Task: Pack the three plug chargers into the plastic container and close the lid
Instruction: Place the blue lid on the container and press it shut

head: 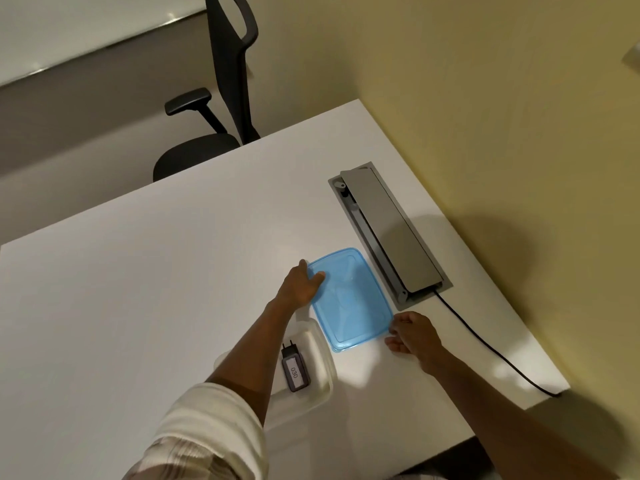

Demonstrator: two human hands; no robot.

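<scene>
A blue plastic lid point(351, 299) lies flat on the white table. My left hand point(303, 284) grips its far-left edge, thumb on top. My right hand point(412, 332) touches its near-right corner with curled fingers. Just in front of the lid sits the clear plastic container point(320, 355), partly hidden under my left forearm. Inside it I see one dark plug charger point(294, 370) with a white label reading 030, prongs pointing away from me. Any other chargers are hidden by my arm.
A grey cable hatch point(388, 230) with its flap raised is set into the white table point(138, 289) right behind the lid. A black cable point(491, 351) runs from it over the right edge. A black office chair point(221, 98) stands beyond the table.
</scene>
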